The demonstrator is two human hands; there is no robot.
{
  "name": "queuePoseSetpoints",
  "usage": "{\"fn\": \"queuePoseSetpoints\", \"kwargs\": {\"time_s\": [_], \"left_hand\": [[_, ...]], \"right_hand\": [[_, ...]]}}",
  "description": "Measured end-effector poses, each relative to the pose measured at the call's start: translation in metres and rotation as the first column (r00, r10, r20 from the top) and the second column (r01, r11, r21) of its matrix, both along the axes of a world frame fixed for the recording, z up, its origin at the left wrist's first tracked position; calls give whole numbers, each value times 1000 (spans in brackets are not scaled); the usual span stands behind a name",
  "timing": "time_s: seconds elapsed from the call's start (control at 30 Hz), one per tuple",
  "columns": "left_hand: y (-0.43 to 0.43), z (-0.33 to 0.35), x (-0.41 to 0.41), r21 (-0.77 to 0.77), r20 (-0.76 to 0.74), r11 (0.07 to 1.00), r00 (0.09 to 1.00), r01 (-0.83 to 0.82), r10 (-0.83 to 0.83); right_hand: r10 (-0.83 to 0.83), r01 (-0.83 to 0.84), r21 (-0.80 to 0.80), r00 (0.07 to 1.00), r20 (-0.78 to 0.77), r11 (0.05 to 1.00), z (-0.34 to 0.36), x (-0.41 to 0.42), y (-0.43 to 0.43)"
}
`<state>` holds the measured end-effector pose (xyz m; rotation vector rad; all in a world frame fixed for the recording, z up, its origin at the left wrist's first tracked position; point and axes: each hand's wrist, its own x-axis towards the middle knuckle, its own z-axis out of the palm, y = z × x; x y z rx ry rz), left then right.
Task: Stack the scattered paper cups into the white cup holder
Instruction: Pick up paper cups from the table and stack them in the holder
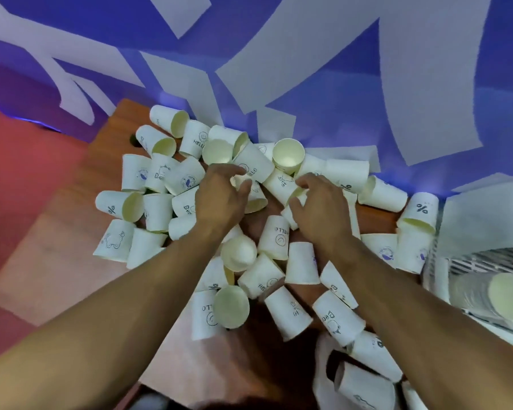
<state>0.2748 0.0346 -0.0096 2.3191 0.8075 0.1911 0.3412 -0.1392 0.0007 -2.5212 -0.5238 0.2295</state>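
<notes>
Cups (157, 211) are scattered over the table (80, 184). One cup (258, 198) is pinched between the curled fingers and thumb of the left hand (219, 199). A second cup (280, 184) is gripped under the right hand's (320, 208) curled fingers. A stack (504, 294) is seen lying in the holder (483, 258), far right.

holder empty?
No, a stack of cups already lies in the holder at the right edge.

Left of the one holder (486, 261) lay roughly forty loose cups (274, 236), too heaped to count exactly. One stack (504, 297) lay inside it. Two hands showed: left hand (219, 199), right hand (320, 208).
</notes>
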Motion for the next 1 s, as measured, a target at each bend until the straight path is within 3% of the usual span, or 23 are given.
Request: {"fn": "queuePoseSetpoints", "kwargs": {"time_s": [0.23, 0.5, 0.77, 1.0], "left_hand": [[31, -19, 58, -195, -73, 977, 993, 81, -97], [31, -27, 66, -252, -117, 962, 983, 107, -140], [22, -1, 40, -102, 92, 984, 987, 144, -135], [-8, 41, 8, 38, 220, 973, 948, 228, -230]], "right_hand": [[-265, 277, -20, 888, -375, 961, -39, 17, 27], [-281, 472, 106, 674, -683, 875, -46, 23, 41], [-370, 545, 233, 769, -521, 805, -22, 10, 30], [-413, 511, 287, 845, -339, 810, 27, -15, -8]]}}
